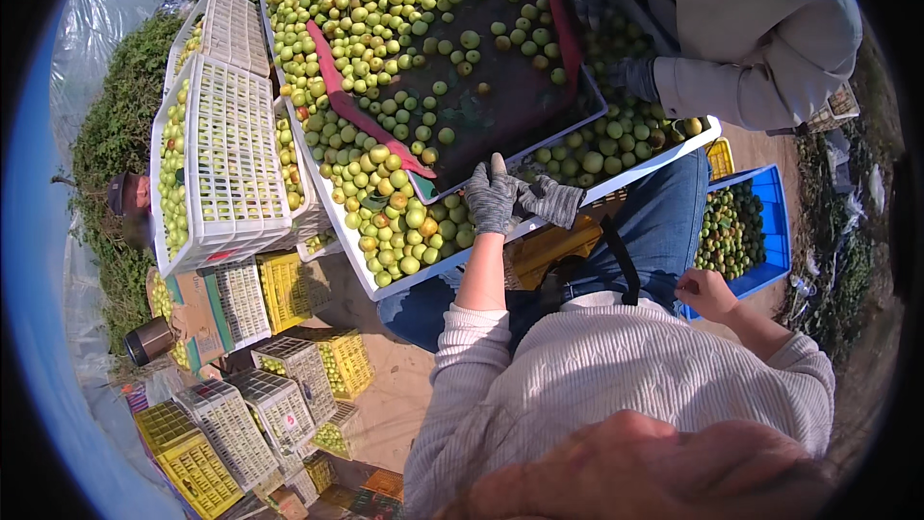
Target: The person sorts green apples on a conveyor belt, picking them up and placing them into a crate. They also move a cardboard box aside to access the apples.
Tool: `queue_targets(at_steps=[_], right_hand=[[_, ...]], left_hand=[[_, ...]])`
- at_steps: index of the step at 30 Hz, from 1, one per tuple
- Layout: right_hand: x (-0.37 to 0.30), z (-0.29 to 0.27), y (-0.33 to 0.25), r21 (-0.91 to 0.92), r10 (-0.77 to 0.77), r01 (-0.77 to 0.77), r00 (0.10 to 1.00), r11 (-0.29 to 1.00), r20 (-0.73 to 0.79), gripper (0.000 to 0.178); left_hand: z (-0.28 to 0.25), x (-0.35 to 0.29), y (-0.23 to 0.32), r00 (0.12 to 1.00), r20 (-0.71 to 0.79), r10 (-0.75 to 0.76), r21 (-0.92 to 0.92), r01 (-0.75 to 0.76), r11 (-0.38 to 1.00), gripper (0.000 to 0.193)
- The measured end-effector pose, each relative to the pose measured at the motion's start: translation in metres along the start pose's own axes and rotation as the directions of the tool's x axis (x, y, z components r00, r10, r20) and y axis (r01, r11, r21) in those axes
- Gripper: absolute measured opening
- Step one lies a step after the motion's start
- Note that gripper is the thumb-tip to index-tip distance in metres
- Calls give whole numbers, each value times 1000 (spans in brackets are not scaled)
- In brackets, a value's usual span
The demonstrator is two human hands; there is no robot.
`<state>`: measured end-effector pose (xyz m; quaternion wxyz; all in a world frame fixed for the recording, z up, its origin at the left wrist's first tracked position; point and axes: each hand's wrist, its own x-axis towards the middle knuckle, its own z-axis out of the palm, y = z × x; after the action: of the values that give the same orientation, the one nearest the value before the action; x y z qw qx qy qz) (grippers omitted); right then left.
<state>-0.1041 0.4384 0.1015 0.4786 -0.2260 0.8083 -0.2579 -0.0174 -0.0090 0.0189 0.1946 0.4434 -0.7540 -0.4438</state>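
Observation:
My left hand [491, 198] wears a grey knitted glove and is over the near rim of a white tray [421, 274] of green fruit. It pinches a loose grey glove [552, 200], whose cuff points right, past the rim. My bare right hand [707, 295] is by my right thigh, near a blue crate [776, 221]; its fingers are curled in, and what they hold, if anything, is hidden. Round green and yellowish fruit [385, 197] fills the tray's near side. A dark sloping sheet with red edging [351, 116] rises behind it, with more fruit on it.
Across the tray at the right, another person's gloved hand [635, 78] is at the fruit. White crates of fruit [231, 154] stand stacked at the left, with yellow crates [197, 477] and more white ones at the lower left. A yellow crate [553, 248] stands under the tray by my legs.

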Motion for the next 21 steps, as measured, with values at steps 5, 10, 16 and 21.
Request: queue_targets(at_steps=[5, 10, 16, 21], right_hand=[[-49, 26, 32, -281, -138, 170, 982, 945, 132, 8], [-59, 36, 9, -228, -220, 194, 971, 954, -97, 7], [-52, 30, -17, -177, -356, 330, 923, 927, -144, 19], [-35, 35, -25, -342, -493, 421, 856, 840, -158, 23]], left_hand=[[-12, -13, 11, 992, -123, 14, 213, 13, 977, 51], [-26, -18, 20, 952, -220, 213, 153, -182, 971, 30], [-35, -36, 11, 808, -258, 530, 156, -506, 848, 22], [-36, -53, 9, 799, -249, 548, 71, -549, 833, 19]])
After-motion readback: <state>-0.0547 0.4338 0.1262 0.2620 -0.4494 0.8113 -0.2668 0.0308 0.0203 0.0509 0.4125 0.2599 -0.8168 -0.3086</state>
